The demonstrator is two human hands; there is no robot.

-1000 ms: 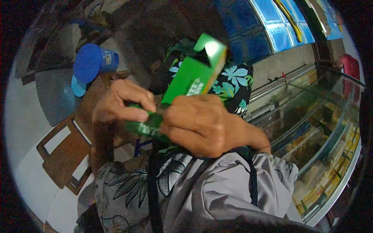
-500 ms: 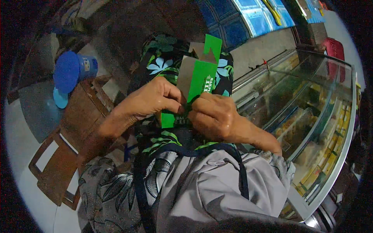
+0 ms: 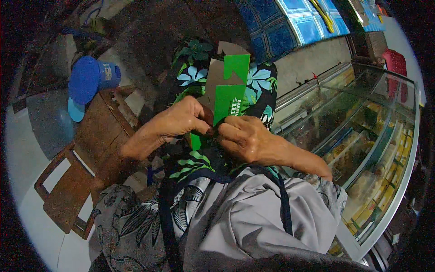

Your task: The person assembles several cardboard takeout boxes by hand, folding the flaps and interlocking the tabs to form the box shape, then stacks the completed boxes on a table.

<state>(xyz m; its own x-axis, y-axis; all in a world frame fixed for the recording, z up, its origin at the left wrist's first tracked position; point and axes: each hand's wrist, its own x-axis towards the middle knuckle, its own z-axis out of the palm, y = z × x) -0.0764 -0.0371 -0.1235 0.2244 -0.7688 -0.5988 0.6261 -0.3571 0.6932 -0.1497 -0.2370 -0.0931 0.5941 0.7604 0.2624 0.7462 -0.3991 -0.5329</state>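
Observation:
A green cardboard box [image 3: 228, 96] with white print and a grey-brown inside stands in my lap, its end flaps up and spread at the far end. My left hand [image 3: 188, 119] is closed, thumb and fingers pinching the near left edge of the box. Beside it, my right hand [image 3: 244, 137] curls in a fist over the near right part, fingertips bent against the cardboard. The two hands almost meet, and the near end of the box is mostly hidden behind them. Underneath lies dark cloth with blue flowers and green leaves [image 3: 194, 76] over my legs.
To the right stands a glass display case [image 3: 362, 149] with packed goods inside. A brown wooden chair [image 3: 86, 167] is at the left, near a blue plastic tub [image 3: 108, 74] and a round blue lid [image 3: 84, 80]. A blue-patterned covered table [image 3: 312, 22] stands ahead.
The box has tipped more upright and its far flaps have shifted left. My right hand has turned and moved slightly left and down. The whole view has also shifted a little.

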